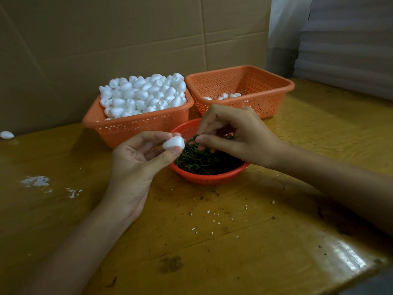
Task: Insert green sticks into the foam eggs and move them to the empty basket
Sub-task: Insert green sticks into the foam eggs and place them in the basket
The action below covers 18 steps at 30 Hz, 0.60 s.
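My left hand [136, 158] pinches a white foam egg [173, 143] between thumb and fingertips, just left of the round red bowl [209, 178] full of green sticks [204, 159]. Over that bowl, my right hand [236, 135] pinches a green stick [192, 139] whose tip points at the egg. Behind them on the left, an orange basket [136, 127] is heaped with foam eggs [144, 93]. To its right, the other orange basket [255, 103] holds only a few eggs [225, 96] at its bottom.
A stray foam egg [7, 135] lies at the table's far left edge. White crumbs and dark flecks dot the yellow wooden table [212, 241]. A cardboard wall [127, 39] stands right behind the baskets; grey stacked sheets [350, 50] rise at the back right.
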Each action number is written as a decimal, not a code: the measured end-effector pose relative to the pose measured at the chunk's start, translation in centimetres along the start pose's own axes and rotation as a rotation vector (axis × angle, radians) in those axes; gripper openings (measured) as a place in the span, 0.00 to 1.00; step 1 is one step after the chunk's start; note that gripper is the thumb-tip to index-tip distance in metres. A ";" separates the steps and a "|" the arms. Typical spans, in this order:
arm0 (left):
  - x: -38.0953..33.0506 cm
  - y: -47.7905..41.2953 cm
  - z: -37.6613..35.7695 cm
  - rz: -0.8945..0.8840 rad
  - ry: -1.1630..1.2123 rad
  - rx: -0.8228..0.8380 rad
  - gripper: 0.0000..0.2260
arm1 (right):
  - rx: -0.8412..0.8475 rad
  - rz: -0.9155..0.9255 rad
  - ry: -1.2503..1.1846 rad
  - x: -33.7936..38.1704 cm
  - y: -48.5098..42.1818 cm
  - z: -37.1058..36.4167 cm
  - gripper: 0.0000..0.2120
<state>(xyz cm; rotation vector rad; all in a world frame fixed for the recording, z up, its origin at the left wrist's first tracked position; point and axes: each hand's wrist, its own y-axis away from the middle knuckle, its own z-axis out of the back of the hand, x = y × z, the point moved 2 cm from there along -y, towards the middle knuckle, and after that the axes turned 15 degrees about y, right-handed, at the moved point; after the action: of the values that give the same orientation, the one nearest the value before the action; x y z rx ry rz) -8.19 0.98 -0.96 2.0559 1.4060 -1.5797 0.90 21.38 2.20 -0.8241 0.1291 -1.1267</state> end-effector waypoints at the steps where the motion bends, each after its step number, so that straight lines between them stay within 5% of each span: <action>1: 0.0 0.0 0.0 -0.001 0.001 0.000 0.13 | -0.006 0.005 -0.002 0.0 0.0 0.0 0.07; 18: 0.2 0.5 -0.8 -0.120 -0.060 0.021 0.14 | -0.032 0.082 0.272 1.1 0.3 -0.3 0.08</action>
<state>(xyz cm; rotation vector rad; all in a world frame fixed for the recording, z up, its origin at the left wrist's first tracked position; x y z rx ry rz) -7.32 1.34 -0.94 1.9516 1.5234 -1.6946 1.43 20.35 2.11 -0.6846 0.4053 -1.1569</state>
